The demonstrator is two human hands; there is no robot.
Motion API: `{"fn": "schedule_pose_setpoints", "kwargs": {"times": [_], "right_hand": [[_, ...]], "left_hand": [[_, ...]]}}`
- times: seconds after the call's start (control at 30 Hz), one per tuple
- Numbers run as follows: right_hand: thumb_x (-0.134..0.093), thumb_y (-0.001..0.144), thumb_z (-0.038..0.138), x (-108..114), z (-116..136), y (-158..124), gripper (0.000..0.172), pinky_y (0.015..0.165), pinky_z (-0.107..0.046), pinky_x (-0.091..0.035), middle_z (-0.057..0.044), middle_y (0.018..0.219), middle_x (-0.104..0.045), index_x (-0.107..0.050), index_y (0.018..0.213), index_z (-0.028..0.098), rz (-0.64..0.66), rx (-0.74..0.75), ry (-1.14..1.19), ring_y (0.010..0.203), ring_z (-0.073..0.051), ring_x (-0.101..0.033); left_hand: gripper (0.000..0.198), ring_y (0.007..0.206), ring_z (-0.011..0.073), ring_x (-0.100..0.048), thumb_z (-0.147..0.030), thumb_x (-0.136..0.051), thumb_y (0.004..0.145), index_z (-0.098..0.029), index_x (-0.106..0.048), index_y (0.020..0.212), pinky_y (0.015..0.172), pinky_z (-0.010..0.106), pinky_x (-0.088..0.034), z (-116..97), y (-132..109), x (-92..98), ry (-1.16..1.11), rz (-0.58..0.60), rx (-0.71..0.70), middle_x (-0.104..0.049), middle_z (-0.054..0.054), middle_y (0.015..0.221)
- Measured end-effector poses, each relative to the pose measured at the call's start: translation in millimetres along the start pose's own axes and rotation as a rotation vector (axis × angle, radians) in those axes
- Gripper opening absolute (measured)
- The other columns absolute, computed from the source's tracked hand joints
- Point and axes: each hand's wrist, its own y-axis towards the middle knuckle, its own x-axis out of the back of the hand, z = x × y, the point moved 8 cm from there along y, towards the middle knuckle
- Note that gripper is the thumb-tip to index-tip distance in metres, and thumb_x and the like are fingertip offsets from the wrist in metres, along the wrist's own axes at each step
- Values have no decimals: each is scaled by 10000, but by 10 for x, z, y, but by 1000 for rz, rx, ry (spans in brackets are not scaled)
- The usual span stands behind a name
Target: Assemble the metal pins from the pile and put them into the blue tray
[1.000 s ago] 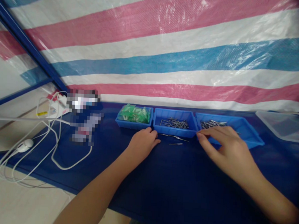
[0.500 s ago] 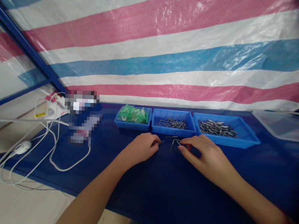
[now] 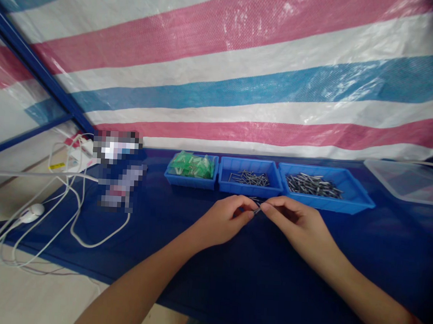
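Note:
My left hand [image 3: 225, 219] is closed in a pinch on a thin metal pin [image 3: 256, 210], just in front of the middle bin. My right hand [image 3: 300, 223] meets it from the right, thumb and forefinger pressed together at the same spot; its fingertips hide what they grip. More thin metal pieces [image 3: 253, 198] lie on the table behind the fingertips, partly covered. The middle blue bin [image 3: 249, 189] contains thin metal pieces, some bent like an L. In the right blue bin [image 3: 356, 191] is a pile of grey metal pins [image 3: 313, 185].
Small green packets [image 3: 190, 164] fill the left blue bin [image 3: 190, 181]. A clear plastic lid [image 3: 400, 183] lies at the far right. White cables [image 3: 76, 222] and a power strip [image 3: 80, 157] spread over the left side. A striped plastic sheet [image 3: 242, 91] hangs behind the blue table [image 3: 253, 285].
My left hand has moved right with its metal pin and now meets my right hand. My right hand's thumb and forefinger have closed together. The bins have not moved.

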Motion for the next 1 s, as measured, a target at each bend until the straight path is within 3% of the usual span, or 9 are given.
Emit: {"fn": "schedule_pose_setpoints", "kwargs": {"times": [0.43, 0.87, 1.0], "right_hand": [[-623, 844, 305, 27, 304, -74, 85, 645, -298, -425, -6, 773, -625, -658, 835, 227, -28, 253, -64, 692, -149, -544], [-579, 855, 332, -60, 261, -40, 133, 621, -280, -440, -3, 728, -605, -643, 816, 222, 90, 217, -73, 668, -150, -555], [-544, 880, 361, 211, 245, 48, 170, 667, -293, -455, -33, 806, -650, -636, 837, 225, -42, 235, -163, 748, -177, -598]], "left_hand": [[196, 683, 107, -524, -331, -551, 907, -162, -647, 927, 664, 218, -414, -68, -15, -38, 73, -44, -38, -596, 4, 809], [226, 750, 123, -568, -372, -587, 879, -154, -624, 930, 703, 228, -447, -100, -9, 113, -30, -157, -67, -617, 18, 853], [322, 781, 137, -579, -405, -550, 905, -154, -600, 1100, 748, 254, -470, -97, -8, -1, 58, -113, -111, -632, 36, 900]]}}
